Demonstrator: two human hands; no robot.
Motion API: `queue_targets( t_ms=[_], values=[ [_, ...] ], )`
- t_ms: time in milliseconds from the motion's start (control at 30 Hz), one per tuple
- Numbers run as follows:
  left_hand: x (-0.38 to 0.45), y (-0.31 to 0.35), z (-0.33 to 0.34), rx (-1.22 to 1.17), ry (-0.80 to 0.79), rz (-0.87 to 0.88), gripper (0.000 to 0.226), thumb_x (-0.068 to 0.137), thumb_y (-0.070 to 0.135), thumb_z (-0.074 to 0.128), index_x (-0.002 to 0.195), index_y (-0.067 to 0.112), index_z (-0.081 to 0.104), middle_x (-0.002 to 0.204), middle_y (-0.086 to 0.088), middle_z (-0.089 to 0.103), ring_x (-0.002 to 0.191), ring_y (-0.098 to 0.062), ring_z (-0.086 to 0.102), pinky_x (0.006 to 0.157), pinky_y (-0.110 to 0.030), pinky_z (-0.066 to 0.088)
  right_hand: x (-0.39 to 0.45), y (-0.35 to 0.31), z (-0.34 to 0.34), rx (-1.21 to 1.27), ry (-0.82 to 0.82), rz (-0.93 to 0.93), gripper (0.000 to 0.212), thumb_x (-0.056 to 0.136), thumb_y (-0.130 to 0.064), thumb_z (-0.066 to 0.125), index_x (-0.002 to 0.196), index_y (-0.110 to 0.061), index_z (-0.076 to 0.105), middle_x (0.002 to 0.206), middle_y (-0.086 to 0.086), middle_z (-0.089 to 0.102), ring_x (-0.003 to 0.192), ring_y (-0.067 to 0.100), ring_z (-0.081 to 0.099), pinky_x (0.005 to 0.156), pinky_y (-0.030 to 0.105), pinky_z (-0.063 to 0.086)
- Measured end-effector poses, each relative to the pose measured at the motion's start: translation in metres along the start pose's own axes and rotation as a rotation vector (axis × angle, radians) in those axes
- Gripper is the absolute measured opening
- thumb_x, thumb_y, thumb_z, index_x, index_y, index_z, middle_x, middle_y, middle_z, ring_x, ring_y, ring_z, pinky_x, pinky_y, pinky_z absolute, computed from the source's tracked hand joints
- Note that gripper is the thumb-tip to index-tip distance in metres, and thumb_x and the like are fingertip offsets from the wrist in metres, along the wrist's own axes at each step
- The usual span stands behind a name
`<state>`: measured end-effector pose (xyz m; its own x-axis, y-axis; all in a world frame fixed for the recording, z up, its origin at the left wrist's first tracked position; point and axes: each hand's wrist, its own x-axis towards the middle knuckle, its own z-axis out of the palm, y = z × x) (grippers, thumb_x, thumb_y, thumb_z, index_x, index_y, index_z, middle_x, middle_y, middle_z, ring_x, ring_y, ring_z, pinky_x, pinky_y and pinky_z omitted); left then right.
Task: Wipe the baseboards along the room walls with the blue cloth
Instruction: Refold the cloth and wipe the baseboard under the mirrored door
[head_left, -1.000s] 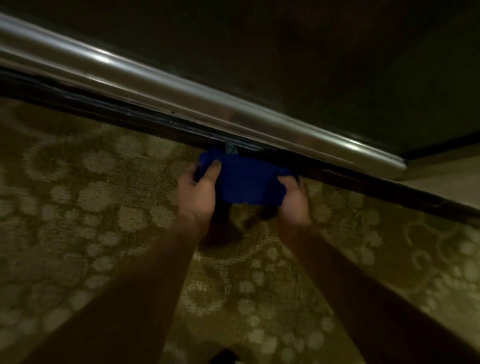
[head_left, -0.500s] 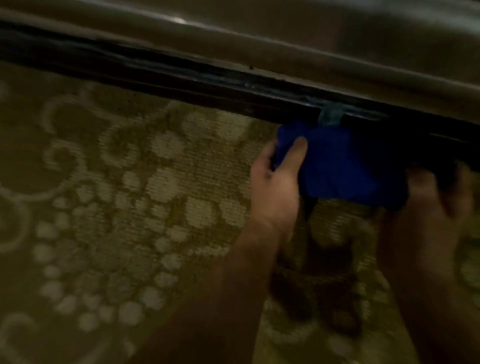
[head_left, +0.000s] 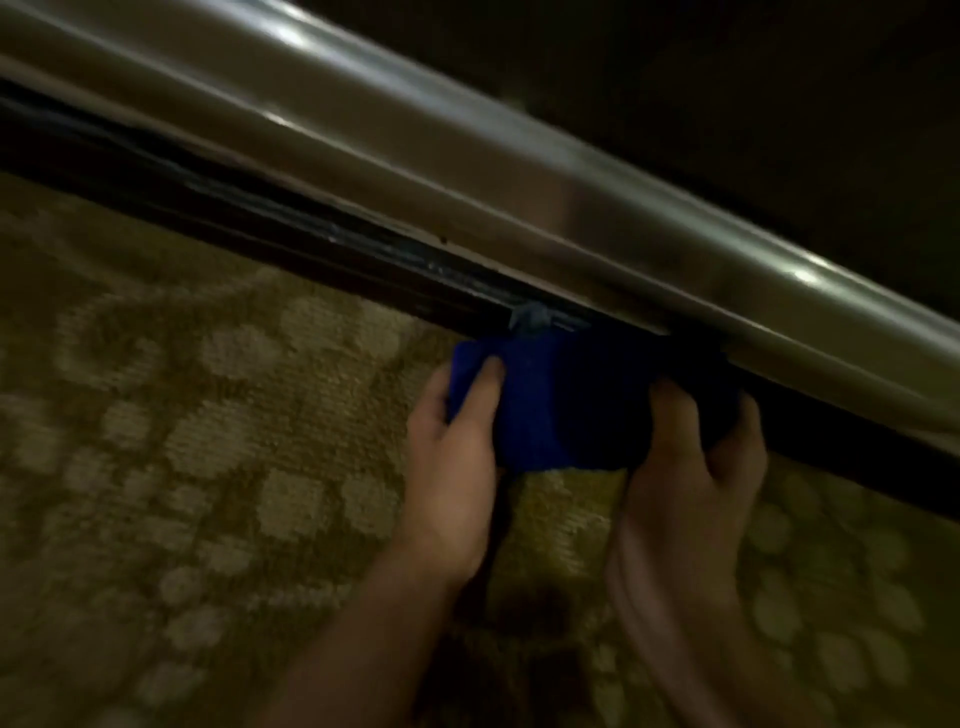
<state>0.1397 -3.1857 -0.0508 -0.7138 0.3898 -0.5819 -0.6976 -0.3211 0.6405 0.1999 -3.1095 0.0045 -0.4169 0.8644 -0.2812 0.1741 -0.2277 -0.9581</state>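
Note:
A folded blue cloth (head_left: 550, 400) lies pressed against a dark baseboard (head_left: 291, 239) that runs diagonally from upper left to lower right. My left hand (head_left: 457, 457) grips the cloth's left end, thumb on its front. My right hand (head_left: 691, 457) grips the right end, fingers curled behind it. A small grey patch (head_left: 530, 319) sits on the baseboard just above the cloth. The cloth's right part is in deep shadow.
A shiny beige rounded moulding (head_left: 467, 171) runs above the baseboard, with a dark surface (head_left: 727, 78) beyond it. Patterned olive and cream carpet (head_left: 208, 467) covers the floor in front. The scene is dim and slightly blurred.
The view has shifted and tilted between frames. Both hands keep hold of the cloth at the same grey patch on the baseboard.

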Motion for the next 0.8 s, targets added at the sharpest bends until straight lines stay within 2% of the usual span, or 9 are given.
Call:
queue_targets(
  t_ms=[100,167,233,267,367,433,500,700,800],
  values=[
    [0.0,0.003,0.001,0.012,0.002,-0.004,0.022,0.095,0.023,0.064,0.117,0.021,0.068,0.109,0.0,0.077,0.102,-0.016,0.073,0.098,-0.038,0.055,0.001,-0.007,-0.012,-0.143,0.051,0.136,0.023,0.099,-0.02,0.053,0.089,-0.041,0.052,0.094,-0.008,0.062,0.088,0.013,0.064,0.076,0.032,0.053],
    [0.0,0.001,0.002,0.029,-0.006,0.008,0.016,0.093,0.02,0.067,0.109,0.02,0.068,0.108,-0.002,0.076,0.103,-0.02,0.073,0.097,-0.041,0.055,0.009,-0.012,-0.027,-0.193,0.037,0.231,0.024,0.099,-0.021,0.055,0.122,-0.03,0.055,0.117,0.005,0.064,0.103,0.026,0.065,0.09,0.044,0.054],
    [-0.001,0.0,0.003,0.021,-0.028,0.025,0.013,0.092,0.018,0.069,0.105,0.018,0.068,0.108,-0.005,0.076,0.104,-0.024,0.072,0.094,-0.039,0.057,0.015,-0.015,-0.034,-0.3,0.021,0.274,0.052,0.096,-0.027,0.059,0.145,-0.018,0.043,0.133,0.012,0.059,0.111,0.032,0.064,0.096,0.051,0.053],
    [-0.001,0.0,0.003,0.012,-0.039,0.022,0.018,0.091,0.018,0.069,0.109,0.017,0.068,0.111,-0.006,0.075,0.105,-0.024,0.072,0.094,-0.038,0.057,0.015,-0.02,-0.032,-0.337,0.024,0.257,0.052,0.096,-0.028,0.06,0.144,-0.016,0.044,0.131,0.012,0.06,0.109,0.032,0.065,0.095,0.051,0.054],
    [-0.003,0.002,0.001,0.018,-0.024,0.022,0.038,0.09,0.021,0.071,0.127,0.014,0.062,0.118,-0.005,0.072,0.105,-0.021,0.072,0.097,-0.04,0.056,0.017,-0.025,-0.023,-0.331,0.035,0.163,0.021,0.097,-0.021,0.058,0.116,-0.012,0.056,0.12,0.021,0.063,0.103,0.033,0.065,0.096,0.041,0.053],
    [-0.005,0.004,0.003,0.013,-0.002,0.028,0.034,0.094,0.022,0.067,0.126,0.015,0.062,0.119,-0.005,0.071,0.107,-0.021,0.07,0.099,-0.042,0.055,0.013,-0.019,-0.004,-0.303,0.102,0.107,0.03,0.099,-0.019,0.055,0.129,-0.014,0.05,0.129,0.01,0.058,0.114,0.024,0.058,0.101,0.033,0.044],
    [-0.009,0.003,0.007,-0.039,0.067,0.022,0.027,0.098,0.022,0.061,0.124,0.017,0.061,0.118,-0.006,0.07,0.11,-0.023,0.068,0.099,-0.042,0.054,0.004,-0.014,0.024,-0.259,0.098,0.087,0.037,0.1,-0.017,0.054,0.135,-0.017,0.045,0.116,-0.004,0.055,0.11,0.016,0.054,0.101,0.032,0.044],
    [-0.014,-0.001,0.013,-0.035,0.184,0.043,0.029,0.1,0.023,0.057,0.128,0.018,0.061,0.12,-0.007,0.07,0.109,-0.023,0.068,0.099,-0.041,0.054,0.005,-0.01,0.042,-0.286,0.087,0.053,0.014,0.096,-0.017,0.057,0.107,-0.014,0.05,0.108,0.008,0.063,0.096,0.023,0.062,0.09,0.038,0.053],
    [-0.009,-0.001,0.006,0.069,0.095,0.038,0.033,0.091,0.026,0.068,0.124,0.021,0.064,0.122,-0.005,0.07,0.111,-0.021,0.068,0.102,-0.042,0.051,0.017,-0.001,0.001,-0.177,0.17,0.172,0.032,0.097,-0.014,0.056,0.127,-0.007,0.053,0.115,0.012,0.065,0.097,0.02,0.062,0.085,0.035,0.052]
  ],
)
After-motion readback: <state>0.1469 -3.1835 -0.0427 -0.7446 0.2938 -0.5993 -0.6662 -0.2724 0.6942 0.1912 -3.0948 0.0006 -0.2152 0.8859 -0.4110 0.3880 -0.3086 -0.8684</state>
